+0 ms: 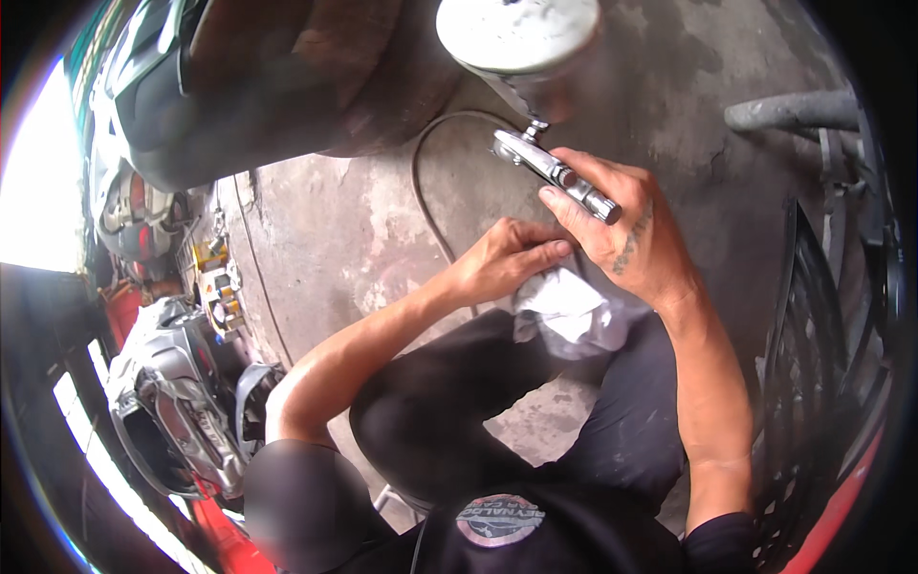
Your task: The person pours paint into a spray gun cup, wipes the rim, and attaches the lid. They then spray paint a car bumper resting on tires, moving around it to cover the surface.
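A silver spray gun with a white-topped cup is gripped in my right hand. Thumb and fingers close around the gun's body, and its nozzle end points up and left. Just left of it, my left hand is closed, its fingertips close to the right hand's palm. A crumpled white cloth hangs from the left hand's fingers, above my knees. The gun's handle is mostly hidden behind my hands.
A thin hose curves over the stained concrete floor. A large dark vehicle panel fills the upper left. Grey motorcycle parts lie at left. On the right stand a grey pipe and black plastic panels.
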